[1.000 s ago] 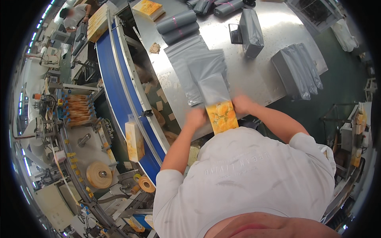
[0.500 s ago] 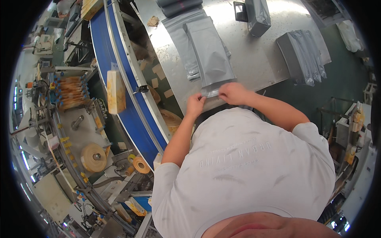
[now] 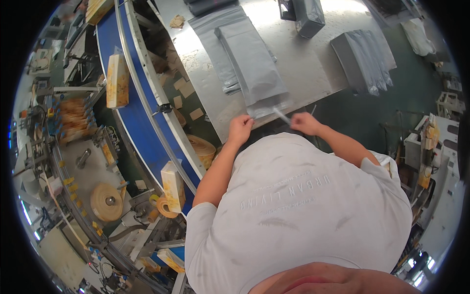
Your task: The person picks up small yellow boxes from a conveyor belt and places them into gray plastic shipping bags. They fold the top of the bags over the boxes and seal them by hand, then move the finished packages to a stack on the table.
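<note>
A filled grey plastic mailer bag (image 3: 254, 68) lies on the metal table (image 3: 313, 63), its open flap toward me at the near edge. My left hand (image 3: 240, 129) is closed in a pinch on the flap's left corner. A thin whitish strip (image 3: 281, 116), blurred by motion, runs from the flap to my right hand (image 3: 305, 123), whose fingers are closed on its end. Under the filled bag, flat grey bags (image 3: 205, 39) lie in a pile.
Left of the table runs a blue conveyor belt (image 3: 142, 122) carrying yellow-and-white packs (image 3: 118, 81). Packed grey bags (image 3: 360, 63) stand in a row at the table's right edge. Another grey parcel (image 3: 309, 18) and crumpled brown paper (image 3: 177, 21) are farther back.
My right hand has moved right, away from the flap, drawing the strip with it. My left hand stays at the flap's corner. Packs on the belt have moved nearer.
</note>
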{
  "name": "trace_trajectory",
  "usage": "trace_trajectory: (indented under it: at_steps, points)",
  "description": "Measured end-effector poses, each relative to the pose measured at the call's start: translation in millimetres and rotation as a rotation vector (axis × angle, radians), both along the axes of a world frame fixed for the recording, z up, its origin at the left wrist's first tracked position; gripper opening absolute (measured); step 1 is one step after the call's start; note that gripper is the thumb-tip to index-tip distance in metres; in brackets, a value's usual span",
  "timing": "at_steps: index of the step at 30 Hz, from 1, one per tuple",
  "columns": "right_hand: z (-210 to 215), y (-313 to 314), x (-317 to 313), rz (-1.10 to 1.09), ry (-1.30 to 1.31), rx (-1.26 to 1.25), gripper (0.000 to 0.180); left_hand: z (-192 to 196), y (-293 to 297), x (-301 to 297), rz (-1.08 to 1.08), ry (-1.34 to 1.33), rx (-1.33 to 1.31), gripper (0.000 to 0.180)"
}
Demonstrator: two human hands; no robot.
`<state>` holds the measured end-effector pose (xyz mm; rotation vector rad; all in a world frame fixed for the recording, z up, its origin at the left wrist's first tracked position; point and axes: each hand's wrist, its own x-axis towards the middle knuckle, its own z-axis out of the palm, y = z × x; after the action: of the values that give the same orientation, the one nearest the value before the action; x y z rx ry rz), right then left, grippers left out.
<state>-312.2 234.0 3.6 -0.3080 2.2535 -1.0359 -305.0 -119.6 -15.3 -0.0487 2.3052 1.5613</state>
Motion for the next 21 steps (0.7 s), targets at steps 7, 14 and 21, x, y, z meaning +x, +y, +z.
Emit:
trace_trajectory:
  at_steps: [7, 14, 21]
  points:
    - [19, 160, 78, 0.246, -0.374, 0.976, 0.031, 52, -14, -21, -0.182, 0.618, -0.514, 0.031]
    - [92, -1, -108, 0.646, 1.091, 0.171, 0.046, 50, -21, -85, -0.865, 1.156, -0.656, 0.029]
    - [32, -1, -177, 0.753, 0.881, -0.192, 0.018, 53, -31, -106, -0.707, 0.893, -0.52, 0.022]
